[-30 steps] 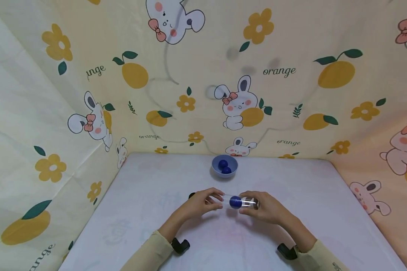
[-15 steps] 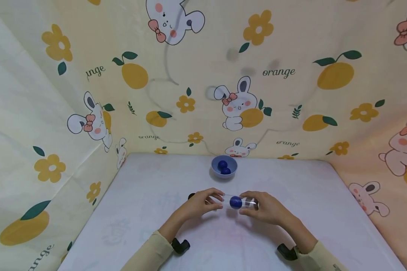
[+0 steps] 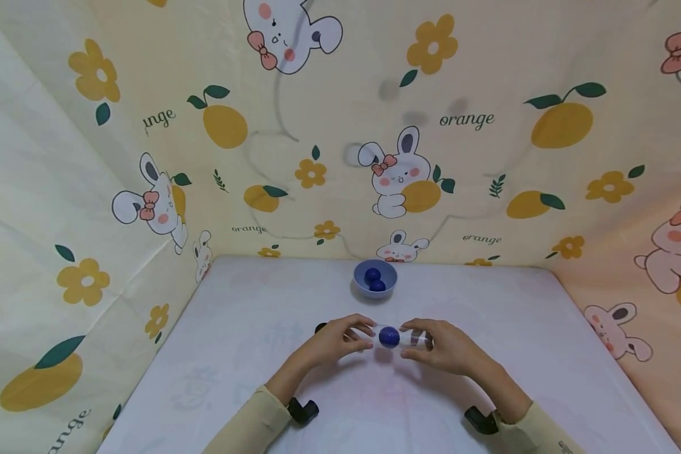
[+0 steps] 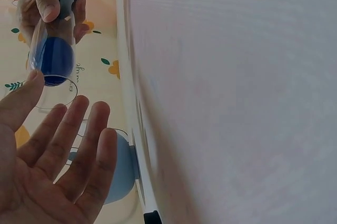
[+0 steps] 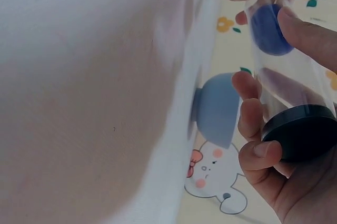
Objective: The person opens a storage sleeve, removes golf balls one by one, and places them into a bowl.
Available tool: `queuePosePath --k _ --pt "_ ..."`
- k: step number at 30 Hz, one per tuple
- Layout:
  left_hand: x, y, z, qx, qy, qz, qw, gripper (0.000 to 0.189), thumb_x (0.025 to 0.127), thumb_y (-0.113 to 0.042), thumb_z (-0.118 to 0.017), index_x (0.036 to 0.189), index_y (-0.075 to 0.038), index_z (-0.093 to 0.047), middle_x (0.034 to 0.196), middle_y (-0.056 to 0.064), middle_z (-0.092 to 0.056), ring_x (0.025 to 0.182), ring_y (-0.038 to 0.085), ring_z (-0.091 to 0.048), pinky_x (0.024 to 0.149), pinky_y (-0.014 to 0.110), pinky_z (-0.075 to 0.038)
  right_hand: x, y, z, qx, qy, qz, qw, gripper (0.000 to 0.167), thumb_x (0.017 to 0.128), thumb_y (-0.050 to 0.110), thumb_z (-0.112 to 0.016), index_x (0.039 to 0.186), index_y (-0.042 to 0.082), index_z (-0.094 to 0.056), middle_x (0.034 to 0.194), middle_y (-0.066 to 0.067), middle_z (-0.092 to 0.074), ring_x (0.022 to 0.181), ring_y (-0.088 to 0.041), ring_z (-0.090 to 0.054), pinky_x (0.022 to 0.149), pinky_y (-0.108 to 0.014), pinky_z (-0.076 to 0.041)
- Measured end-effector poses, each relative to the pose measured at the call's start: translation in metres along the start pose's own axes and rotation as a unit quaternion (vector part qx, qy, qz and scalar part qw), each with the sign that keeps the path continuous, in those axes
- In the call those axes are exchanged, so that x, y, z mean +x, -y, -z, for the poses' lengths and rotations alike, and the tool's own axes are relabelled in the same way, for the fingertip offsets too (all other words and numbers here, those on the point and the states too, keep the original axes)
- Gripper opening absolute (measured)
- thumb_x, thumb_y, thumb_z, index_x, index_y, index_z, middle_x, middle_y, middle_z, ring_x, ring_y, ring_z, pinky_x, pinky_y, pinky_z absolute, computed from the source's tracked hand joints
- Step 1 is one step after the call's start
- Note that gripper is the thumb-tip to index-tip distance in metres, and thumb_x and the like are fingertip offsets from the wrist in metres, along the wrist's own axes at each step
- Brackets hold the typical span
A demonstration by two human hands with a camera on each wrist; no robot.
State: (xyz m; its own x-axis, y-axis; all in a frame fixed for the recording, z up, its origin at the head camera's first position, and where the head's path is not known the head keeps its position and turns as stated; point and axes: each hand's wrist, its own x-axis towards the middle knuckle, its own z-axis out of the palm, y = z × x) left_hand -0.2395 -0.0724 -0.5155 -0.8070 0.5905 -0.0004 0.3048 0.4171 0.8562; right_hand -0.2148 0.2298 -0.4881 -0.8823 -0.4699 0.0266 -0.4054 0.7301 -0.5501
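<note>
My right hand (image 3: 445,347) grips a clear tube (image 5: 292,66) lying roughly level above the table, its black end cap (image 5: 303,132) near the palm. Inside the tube is a dark blue ball (image 3: 389,337), close to the uncapped end in the left wrist view. At that end is my left hand (image 3: 336,340), fingers spread and slightly bent below the rim. Its thumb (image 4: 25,98) overlaps the rim; whether it touches, I cannot tell. Behind the hands stands a light blue bowl (image 3: 359,287) with two blue balls (image 3: 372,275) in it.
A small black object (image 3: 320,327) is mostly hidden behind the left hand. The white table (image 3: 250,296) meets a patterned cloth (image 3: 340,189) at its back and sides. Black wrist mounts (image 3: 303,412) project from both sleeves.
The ball has shifted slightly left inside the tube, toward the uncapped end. Both hands stay nearly where they were, and the bowl has not moved.
</note>
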Motion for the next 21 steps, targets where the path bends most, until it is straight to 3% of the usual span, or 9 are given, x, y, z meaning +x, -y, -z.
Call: queuePosePath --k 21 --pt "-0.0022 0.0007 0.0013 0.028 -0.013 0.015 0.9994 0.037 0.103 -0.038 -0.075 0.139 -0.034 -0.067 0.136 -0.008 -0.070 0.113 0.013 -0.069 0.095 0.036 -0.059 -0.0020 -0.0011 -0.0009 0.000 -0.004 0.010 0.9999 0.056 0.093 0.050 -0.083 0.135 0.015 -0.073 0.100 0.011 -0.072 0.072 -0.005 -0.057 0.061 -0.026 -0.049"
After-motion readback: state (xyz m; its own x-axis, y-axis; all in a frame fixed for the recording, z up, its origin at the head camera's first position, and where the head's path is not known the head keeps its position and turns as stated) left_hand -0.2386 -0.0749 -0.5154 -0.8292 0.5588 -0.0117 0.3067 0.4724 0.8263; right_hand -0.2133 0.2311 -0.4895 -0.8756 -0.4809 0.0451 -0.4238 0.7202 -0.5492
